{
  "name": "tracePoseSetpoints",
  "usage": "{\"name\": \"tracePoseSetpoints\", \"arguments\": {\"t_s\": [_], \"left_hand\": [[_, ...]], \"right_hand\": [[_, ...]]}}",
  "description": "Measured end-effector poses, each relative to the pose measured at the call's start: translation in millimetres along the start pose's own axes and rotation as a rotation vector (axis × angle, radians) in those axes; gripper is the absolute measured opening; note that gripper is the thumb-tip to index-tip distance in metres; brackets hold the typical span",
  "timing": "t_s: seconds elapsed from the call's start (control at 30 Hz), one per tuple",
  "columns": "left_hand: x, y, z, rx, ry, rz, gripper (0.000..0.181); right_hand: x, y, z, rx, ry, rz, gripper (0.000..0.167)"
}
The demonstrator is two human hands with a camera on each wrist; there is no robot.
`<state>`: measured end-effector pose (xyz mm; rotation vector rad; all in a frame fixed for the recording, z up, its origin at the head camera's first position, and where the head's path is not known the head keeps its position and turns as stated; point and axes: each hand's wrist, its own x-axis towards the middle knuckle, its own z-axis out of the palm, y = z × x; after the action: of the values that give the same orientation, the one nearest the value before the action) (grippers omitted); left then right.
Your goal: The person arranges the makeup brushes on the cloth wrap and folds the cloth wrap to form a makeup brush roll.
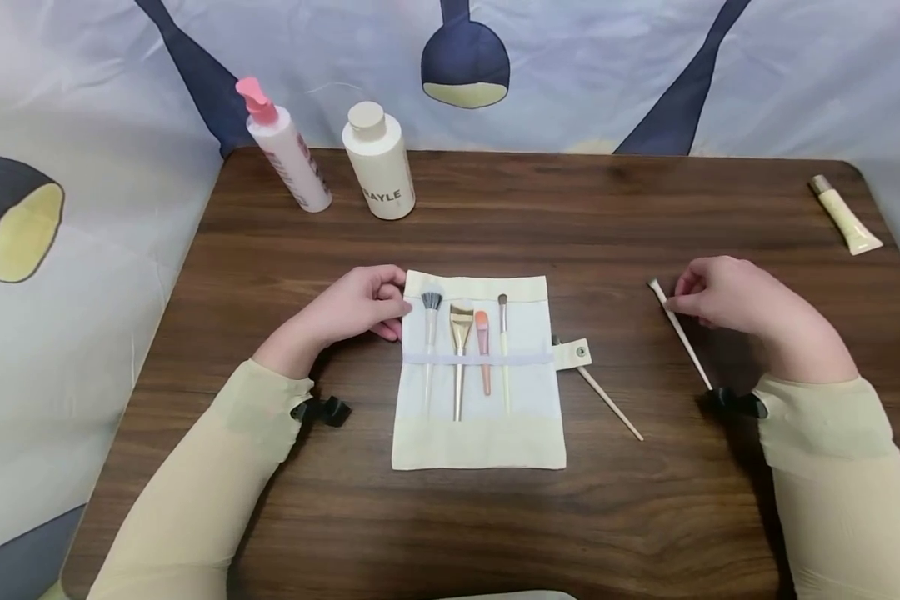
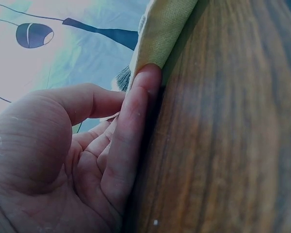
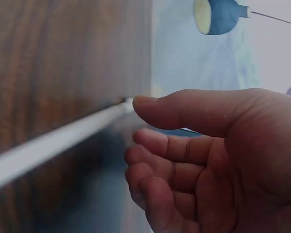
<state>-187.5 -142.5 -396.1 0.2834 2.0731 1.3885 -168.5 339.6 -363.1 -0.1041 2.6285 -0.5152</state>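
A cream brush roll (image 1: 480,443) lies unrolled with several brushes under its elastic band, among them a gold one (image 1: 461,329) and a pink one (image 1: 483,342). The left hand (image 1: 352,304) pinches the roll's upper left edge; in the left wrist view the thumb and forefinger of that hand (image 2: 87,145) are at the cloth (image 2: 167,31). On the right, a thin white brush (image 1: 688,346) lies slanted beside the right hand (image 1: 735,296). The right wrist view shows this hand (image 3: 208,145) with thumb and fingers apart, its thumb tip by the brush (image 3: 53,148); contact is unclear.
Another thin brush (image 1: 611,404) lies partly under the roll's snap tab (image 1: 572,354). A pink-topped pump bottle (image 1: 288,158) and a white bottle (image 1: 381,171) stand at the back left. A small tube (image 1: 846,217) lies at the back right.
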Motion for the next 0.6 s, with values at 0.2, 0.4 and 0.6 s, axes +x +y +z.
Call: {"name": "tracePoseSetpoints", "arguments": {"t_s": [0.2,0.4,0.6], "left_hand": [[1.2,-4.7,1.1,-0.011,0.001,0.008,0.024],[2.2,-1.9,1.0,-0.004,0.002,0.012,0.023],[0.8,-2.3,0.7,-0.010,0.000,-0.002,0.023]], "right_hand": [[2.6,-4.5,8.7,-0.013,-0.031,0.009,0.028],[1.2,-11.2,9.5,-0.063,-0.027,0.022,0.025],[4.6,-13.6,11.2,0.164,-0.009,0.000,0.023]]}}
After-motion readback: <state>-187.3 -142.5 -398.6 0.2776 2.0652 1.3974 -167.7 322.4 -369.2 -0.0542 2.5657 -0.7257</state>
